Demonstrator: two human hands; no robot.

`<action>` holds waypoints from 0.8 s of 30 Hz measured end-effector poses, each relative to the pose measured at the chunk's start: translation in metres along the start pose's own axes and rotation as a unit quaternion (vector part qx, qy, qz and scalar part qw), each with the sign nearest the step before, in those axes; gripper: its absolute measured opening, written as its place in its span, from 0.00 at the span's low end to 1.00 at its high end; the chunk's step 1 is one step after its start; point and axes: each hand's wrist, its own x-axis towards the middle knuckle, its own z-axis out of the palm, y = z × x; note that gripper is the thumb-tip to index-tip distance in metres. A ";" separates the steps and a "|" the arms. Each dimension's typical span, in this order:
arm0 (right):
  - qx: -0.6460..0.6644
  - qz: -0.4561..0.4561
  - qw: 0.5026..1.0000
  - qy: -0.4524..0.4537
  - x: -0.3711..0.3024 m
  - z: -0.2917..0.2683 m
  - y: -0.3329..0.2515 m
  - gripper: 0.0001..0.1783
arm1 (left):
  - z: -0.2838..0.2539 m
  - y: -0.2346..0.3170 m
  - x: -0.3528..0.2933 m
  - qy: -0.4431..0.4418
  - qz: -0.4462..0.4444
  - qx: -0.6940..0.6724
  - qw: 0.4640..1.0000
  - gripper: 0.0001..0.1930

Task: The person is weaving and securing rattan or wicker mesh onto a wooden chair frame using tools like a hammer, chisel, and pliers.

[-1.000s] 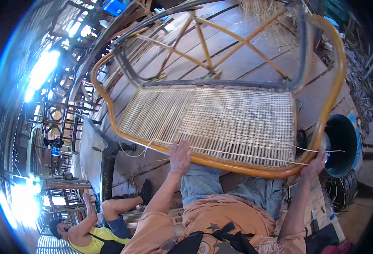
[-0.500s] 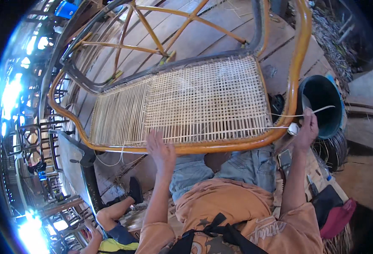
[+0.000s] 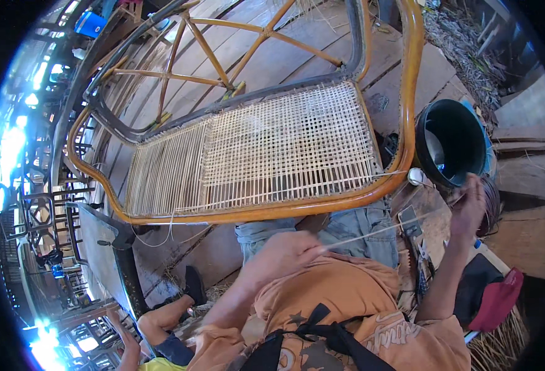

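Left hand (image 3: 285, 252) has come off the front edge of the weave since the earlier frame and is now before my shirt, over my lap. Right hand (image 3: 468, 210) has shifted from beside the seat's right corner to the near side of the dark green bucket (image 3: 422, 131).

Fingers, left: curled, pinching one end of a pale strip (image 3: 380, 231); slight blur at the knuckles. Fingers, right: drawn together around the strip's other end; exact fingertip contact too blurred to tell. Strip runs nearly straight between my hands, clear of the bench.

Position of work: cane bench (image 3: 266, 211) lies ahead of me, its curved front rail just past my knees. Woven panel (image 3: 291, 133) is crosswoven at right; its left section shows parallel strands only. Small white object (image 3: 416, 177) sits between rail and bucket. Red cloth (image 3: 498, 300) lies to my right.
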 end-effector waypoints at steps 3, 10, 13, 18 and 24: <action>-0.239 0.025 0.955 -0.174 -0.032 0.044 0.033 0.10 | 0.006 -0.026 -0.006 0.001 -0.014 0.123 0.992 0.19; -0.482 -0.185 0.699 -0.494 -0.051 0.168 0.109 0.08 | 0.018 -0.058 0.060 0.172 0.010 0.264 0.949 0.35; -0.535 -0.198 0.640 -0.514 -0.048 0.177 0.123 0.07 | 0.010 -0.064 0.073 0.086 -0.059 0.234 0.967 0.34; -0.601 -0.183 0.558 -0.542 -0.048 0.185 0.118 0.09 | 0.007 -0.073 0.078 0.095 -0.029 0.217 0.971 0.31; -0.586 -0.095 0.556 -0.582 -0.033 0.183 0.114 0.09 | 0.008 -0.066 0.076 0.059 -0.025 0.231 0.971 0.30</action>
